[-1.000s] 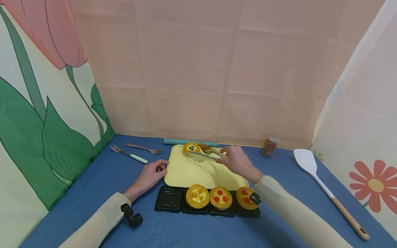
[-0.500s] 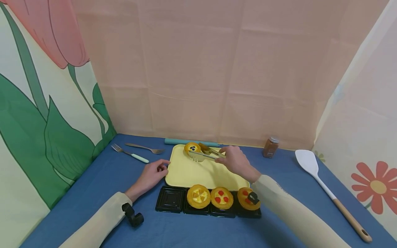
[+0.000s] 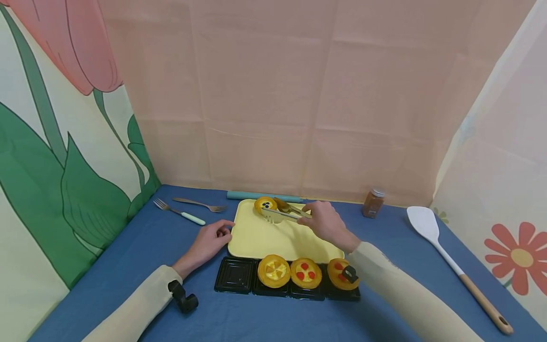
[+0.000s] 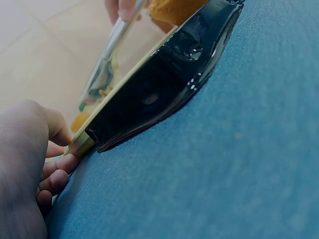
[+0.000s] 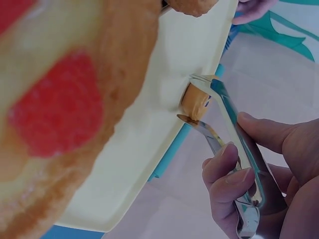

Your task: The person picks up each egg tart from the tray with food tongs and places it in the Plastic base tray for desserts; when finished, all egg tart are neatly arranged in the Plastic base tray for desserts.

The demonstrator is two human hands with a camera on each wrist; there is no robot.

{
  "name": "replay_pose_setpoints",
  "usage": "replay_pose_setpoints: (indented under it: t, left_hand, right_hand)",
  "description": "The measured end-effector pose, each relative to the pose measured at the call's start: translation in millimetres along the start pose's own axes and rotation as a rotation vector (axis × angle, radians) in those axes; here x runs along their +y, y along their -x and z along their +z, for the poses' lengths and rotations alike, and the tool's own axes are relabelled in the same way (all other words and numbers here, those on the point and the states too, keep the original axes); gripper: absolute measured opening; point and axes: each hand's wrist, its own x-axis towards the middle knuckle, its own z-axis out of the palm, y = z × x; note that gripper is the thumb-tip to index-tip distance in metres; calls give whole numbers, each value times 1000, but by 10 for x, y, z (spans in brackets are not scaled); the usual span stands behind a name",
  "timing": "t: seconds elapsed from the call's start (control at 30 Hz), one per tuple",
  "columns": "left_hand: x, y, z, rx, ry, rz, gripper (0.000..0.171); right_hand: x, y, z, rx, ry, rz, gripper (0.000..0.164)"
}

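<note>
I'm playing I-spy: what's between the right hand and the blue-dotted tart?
Tongs, held in the right hand, reach across to the tart; the head view shows it.

On the tabletop [image 3: 273, 320], a tray [image 3: 265, 240] lies between two forks [image 3: 192, 218] at the left, one behind the other, and a spatula [image 3: 448, 259] at the far right. A rod [image 3: 265, 196] lies just behind the tray, and a jar [image 3: 372, 204] stands right of the tray's back. A tart [image 3: 265, 204] sits at the tray's back left, between the tips of the tongs [image 3: 284, 206]. Just before the tray is a holder [image 3: 235, 274], with three tarts [image 3: 305, 273] in its right three compartments.
</note>
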Motion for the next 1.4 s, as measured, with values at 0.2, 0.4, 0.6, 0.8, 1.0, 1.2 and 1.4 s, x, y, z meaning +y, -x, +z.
replay_pose_setpoints:
  t: [0.2,0.4,0.6,0.8,1.0,1.2,1.4]
  left_hand:
    - [13,10,-5,4,-1,3,34]
    - [13,5,-2,5,10,-7,34]
    - [15,4,-2,7,-3,-8,34]
    - [7,9,9,4,-5,-3,35]
    - [0,6,15,12,-6,-12,35]
    - [5,6,10,12,-5,-7,35]
    - [-3,-1,1,12,-6,-2,35]
  right_hand:
    - [18,20,-10,9,-2,-7,37]
    - [27,42,-23,26,6,-13,36]
    - [30,64,-44,54,20,-27,37]
    - [14,122,-78,59,10,-26,37]
    - [-8,200,-105,29,-18,-17,38]
    - [-12,278,-120,39,-20,-33,36]
    - [-64,403,-155,62,-16,-45,35]
